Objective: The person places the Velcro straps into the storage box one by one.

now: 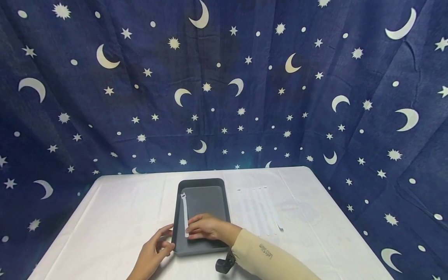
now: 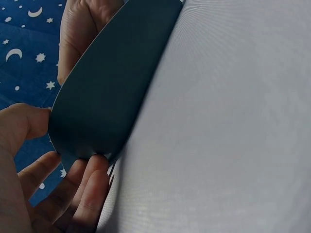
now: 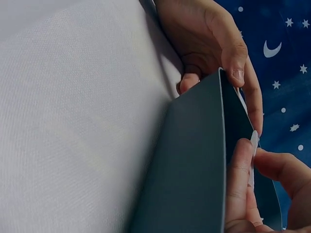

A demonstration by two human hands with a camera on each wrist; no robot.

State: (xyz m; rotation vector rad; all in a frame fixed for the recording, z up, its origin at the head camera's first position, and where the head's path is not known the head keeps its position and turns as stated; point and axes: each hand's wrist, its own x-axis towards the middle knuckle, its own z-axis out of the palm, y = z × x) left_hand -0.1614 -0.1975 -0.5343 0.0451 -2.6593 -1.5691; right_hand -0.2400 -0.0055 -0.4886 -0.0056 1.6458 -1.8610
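Note:
A dark grey rectangular tray [image 1: 206,249] stands on the table. Inside it, along the left side, lies a white strap [image 1: 185,210] with a dark slot in its far end. My right hand [image 1: 206,227] reaches into the tray and pinches the strap's near end between thumb and fingers, shown close up in the right wrist view, where the white strap [image 3: 253,145] appears edge-on. My left hand [image 1: 154,247] holds the tray's near left corner. In the left wrist view its bent fingers [image 2: 95,182] touch the tray's outer wall [image 2: 107,82], with the thumb at the rim.
Several more white straps [image 1: 259,210] lie side by side on the white-covered table [image 1: 122,217], right of the tray. A black device [image 1: 225,265] is on the right wrist. Behind the table hangs a blue curtain [image 1: 217,116] with moons and stars.

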